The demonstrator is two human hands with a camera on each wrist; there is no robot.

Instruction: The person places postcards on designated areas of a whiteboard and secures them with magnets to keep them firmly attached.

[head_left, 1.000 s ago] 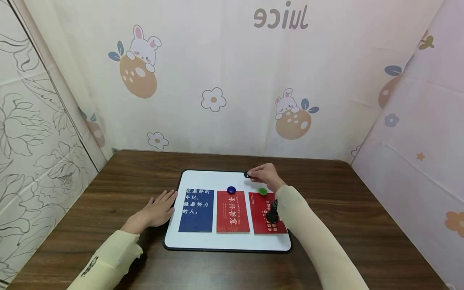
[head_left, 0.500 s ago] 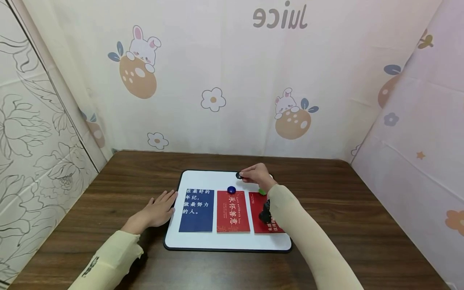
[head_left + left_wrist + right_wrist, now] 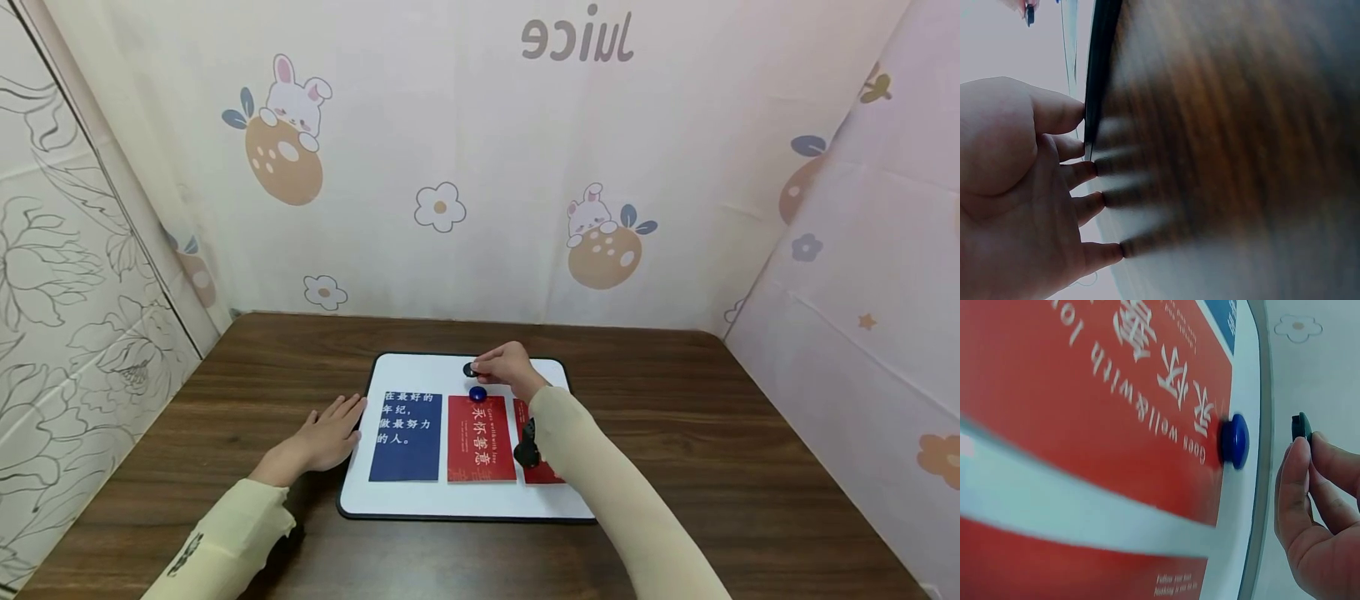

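My right hand (image 3: 507, 367) pinches a dark round magnet (image 3: 1301, 427) between thumb and fingers, above the top of a black-framed whiteboard (image 3: 465, 502). Just below that magnet, a blue round magnet (image 3: 477, 394) sits on the top edge of the middle red card (image 3: 463, 450). To the left lies a blue card (image 3: 408, 458) with white characters, no magnet on it. A second red card (image 3: 542, 477) at the right is partly hidden by my right forearm. My left hand (image 3: 326, 435) rests with extended fingers touching the board's left edge.
The whiteboard lies on a brown wooden table (image 3: 675, 383). Behind the table hangs a pale curtain (image 3: 510, 250) printed with rabbits and flowers. A black device (image 3: 527, 450) sits at my right wrist.
My right hand has moved left along the board's top with the dark magnet, from above the right red card to above the middle one. My forearm now hides the green magnet. The left hand stays put.
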